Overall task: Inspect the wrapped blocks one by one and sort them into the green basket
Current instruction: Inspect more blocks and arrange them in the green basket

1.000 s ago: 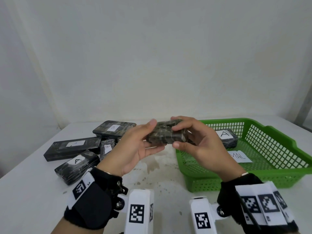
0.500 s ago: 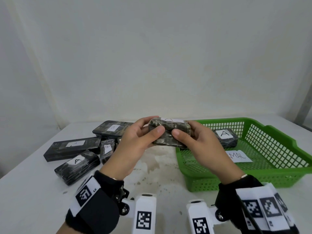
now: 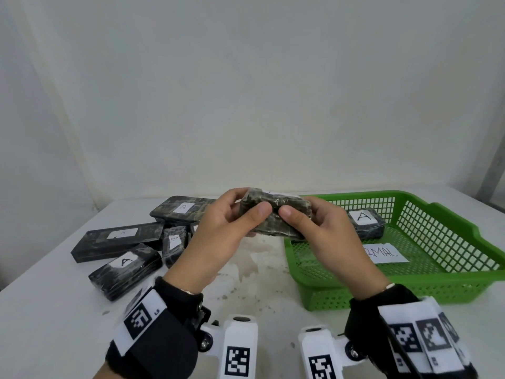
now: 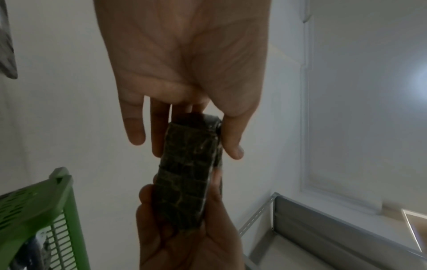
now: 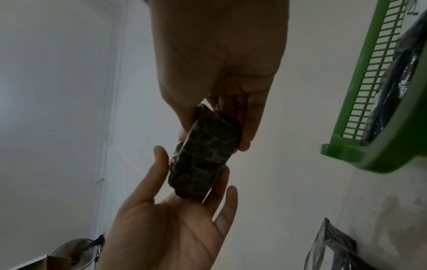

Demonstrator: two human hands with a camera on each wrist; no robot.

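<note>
Since a second ago both hands have turned the wrapped block (image 3: 276, 214) over: it was gripped by its ends with the fingers on top, and now both thumbs sit on its near face and a white label shows on its upper side. Held in the air, it hangs just left of the green basket (image 3: 437, 285), at about rim height, clear of the white table (image 3: 54, 310). The left hand (image 3: 218, 236) pinches the block's left end, thumb in front and fingers curled behind; the left wrist view shows the little finger standing free of it. The right hand (image 3: 322, 236) pinches the right end the same way, its thumb tip almost meeting the other thumb. Inside the basket, near its far left corner, lies a wrapped block marked A (image 3: 364, 222), and in front of that a paper slip (image 3: 386, 253) with handwriting partly hidden by the right hand. Left of the basket, well past the hands, sits a cluster of wrapped blocks: a flat one marked B (image 3: 183, 209) farthest back, a long one (image 3: 120, 239) in front of it, a small one (image 3: 173, 242) beside that, and another marked A (image 3: 125, 269) nearest me. Stains mark the table between the cluster and the basket.
</note>
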